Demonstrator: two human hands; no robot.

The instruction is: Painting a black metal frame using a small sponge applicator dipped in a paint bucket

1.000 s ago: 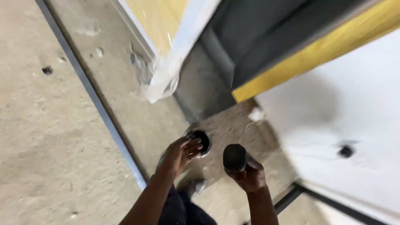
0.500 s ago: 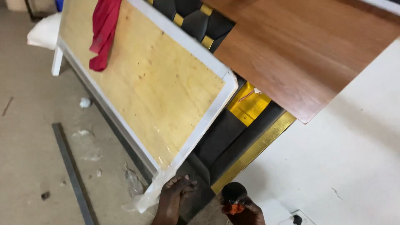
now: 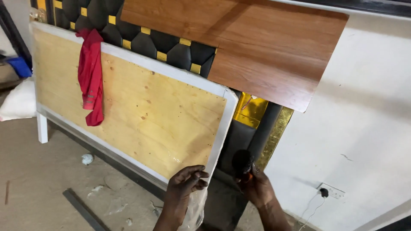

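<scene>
Nearest the camera: left hand (image 3: pixel 185 182) at bottom centre, fingers curled loosely, half closed, resting against the lower corner of the plywood panel (image 3: pixel 128 111) where clear plastic wrap (image 3: pixel 195 209) hangs off the white edge. Whether it actually pinches the wrap or just touches the edge, I cannot tell.

Right hand (image 3: pixel 256 186) just beside it, closed around a dark round-headed tool (image 3: pixel 242 162) with a bit of orange at the grip. Tool head points up, near the dark padded strip (image 3: pixel 239 141) between panel and wall. Forearm comes up from the bottom edge, wrist bent slightly inward.

Risks, as a judgement: the panel only leans, so a push at that corner could slide it along the floor (image 3: pixel 51 171). Loose wrap could snag on the tool. A white cable (image 3: pixel 310 209) runs low from a wall socket (image 3: pixel 329 191) near the right arm and could catch.

Further back: metal strip (image 3: pixel 83 209) lying on the floor, scraps around it. Red cloth (image 3: pixel 90 77) draped over the panel's top edge. Behind it a black tufted headboard (image 3: pixel 141 40) with gold buttons, gold trim (image 3: pixel 250 109) below. A wood-grain board (image 3: pixel 257 42) leans against the white wall (image 3: pixel 368 119), overlapping the headboard. Far left, a blue bin (image 3: pixel 19 66) and white bag (image 3: pixel 19 102).
</scene>
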